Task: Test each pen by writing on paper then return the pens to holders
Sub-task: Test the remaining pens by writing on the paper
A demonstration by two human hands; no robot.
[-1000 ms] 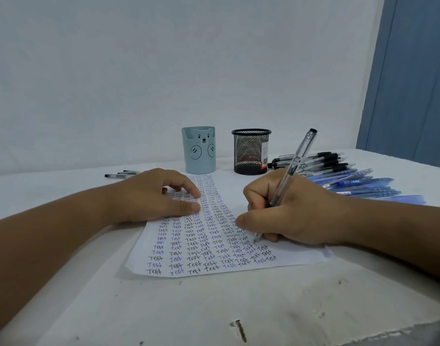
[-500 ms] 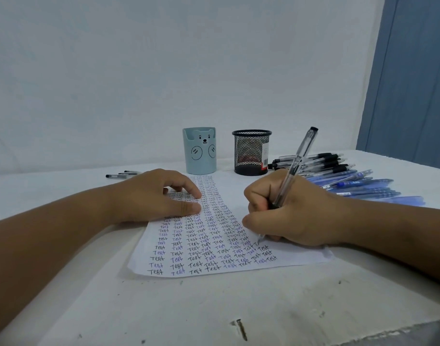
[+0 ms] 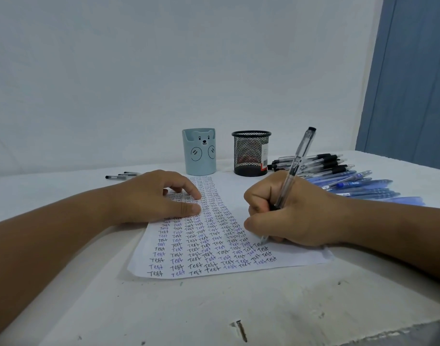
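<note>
A white sheet of paper lies on the table, covered with rows of the word "Test" in black and blue ink. My right hand grips a clear pen with a black cap end, its tip touching the paper at the right end of a row. My left hand rests on the paper's upper left part, fingers loosely bent, pressing it down. Behind the paper stand a light blue bear-faced holder and a black mesh holder. A pile of black-grip and blue pens lies to the right.
Three dark-capped pens lie at the back left of the white table. A white wall rises behind the holders, with a blue panel at the right. The table's front edge is chipped and marked.
My right hand has shifted slightly rightward along the row with the pen tip on the paper. The left hand has stayed in place.
</note>
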